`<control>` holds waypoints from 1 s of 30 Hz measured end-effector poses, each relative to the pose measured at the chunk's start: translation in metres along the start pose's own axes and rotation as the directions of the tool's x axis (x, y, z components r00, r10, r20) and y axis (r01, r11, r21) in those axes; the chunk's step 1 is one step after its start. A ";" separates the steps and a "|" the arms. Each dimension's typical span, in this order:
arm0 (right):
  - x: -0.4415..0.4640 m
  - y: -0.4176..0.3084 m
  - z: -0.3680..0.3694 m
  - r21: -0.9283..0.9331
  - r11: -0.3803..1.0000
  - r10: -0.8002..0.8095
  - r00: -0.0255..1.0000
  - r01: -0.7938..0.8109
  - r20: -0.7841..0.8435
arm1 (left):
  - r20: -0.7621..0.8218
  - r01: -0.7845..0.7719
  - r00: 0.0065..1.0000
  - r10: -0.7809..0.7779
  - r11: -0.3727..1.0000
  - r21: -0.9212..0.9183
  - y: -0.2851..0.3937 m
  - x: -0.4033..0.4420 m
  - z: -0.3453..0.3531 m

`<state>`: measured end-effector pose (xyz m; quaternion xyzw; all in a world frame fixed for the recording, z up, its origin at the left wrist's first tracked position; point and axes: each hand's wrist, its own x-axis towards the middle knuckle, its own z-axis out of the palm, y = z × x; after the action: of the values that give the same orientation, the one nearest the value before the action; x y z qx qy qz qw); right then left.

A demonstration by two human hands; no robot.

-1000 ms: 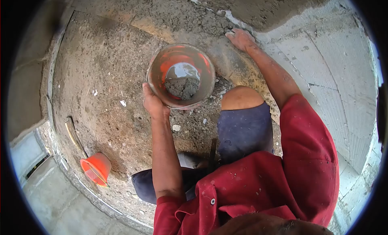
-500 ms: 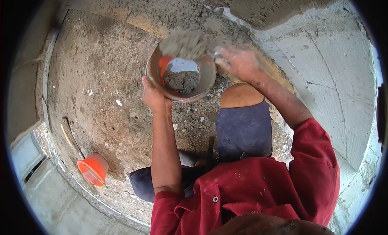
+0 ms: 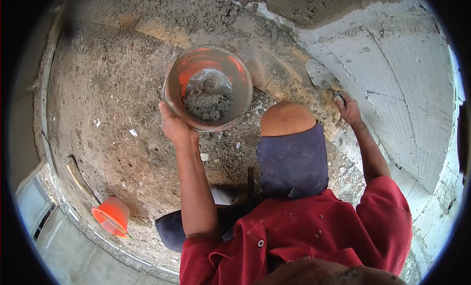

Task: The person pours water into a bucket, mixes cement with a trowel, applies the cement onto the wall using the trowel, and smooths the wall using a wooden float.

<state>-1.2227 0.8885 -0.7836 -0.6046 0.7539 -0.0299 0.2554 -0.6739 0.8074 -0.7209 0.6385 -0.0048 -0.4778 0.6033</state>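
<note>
My left hand point(image 3: 176, 128) grips the lower left rim of a large bucket point(image 3: 245, 84), whose inside is smeared with grey and orange. Wet grey mortar point(image 3: 208, 103) lies in the bottom of the bucket. Out to the right, my right hand point(image 3: 347, 110) is closed round the handle of a trowel point(image 3: 320, 74). The trowel's grey blade points up and left, beside the pale block wall. Most of the handle is hidden by the fingers.
A small orange bucket point(image 3: 120, 214) lies tilted at the lower left, near a curved strip point(image 3: 81, 179). Pale blocks point(image 3: 387, 64) form a wall on the right. Mortar point(image 3: 216, 10) is spread along the top of the gritty floor point(image 3: 108, 98). My bent knee point(image 3: 287, 119) is below the bucket.
My right hand has swung down and right, away from the bucket. The mortar seen above the bucket half a second ago has dropped in. The bucket and my left hand sit slightly further left.
</note>
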 end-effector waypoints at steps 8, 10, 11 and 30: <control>0.206 -0.253 0.050 -0.043 0.986 -0.162 0.987 0.161 -0.015 | 0.049 -0.100 0.994 0.100 0.995 0.012 -0.007 0.003 -0.001; 0.287 -0.316 0.070 -0.086 0.971 -0.220 0.974 0.224 0.056 | 0.031 -0.116 0.993 0.115 0.993 0.014 -0.012 0.010 -0.001; 0.298 -0.326 0.073 -0.045 0.977 -0.206 0.978 0.208 0.032 | 0.027 -0.116 0.993 0.116 0.993 0.003 -0.011 0.013 0.001; 0.234 -0.326 0.020 -0.326 0.909 -0.268 0.963 0.259 0.019 | 0.019 -0.109 0.994 0.109 0.993 -0.038 -0.015 0.016 -0.005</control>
<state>-0.9546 0.5899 -0.7669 -0.7340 0.6633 0.0527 0.1359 -0.6710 0.8059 -0.7427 0.6211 -0.0373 -0.4509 0.6399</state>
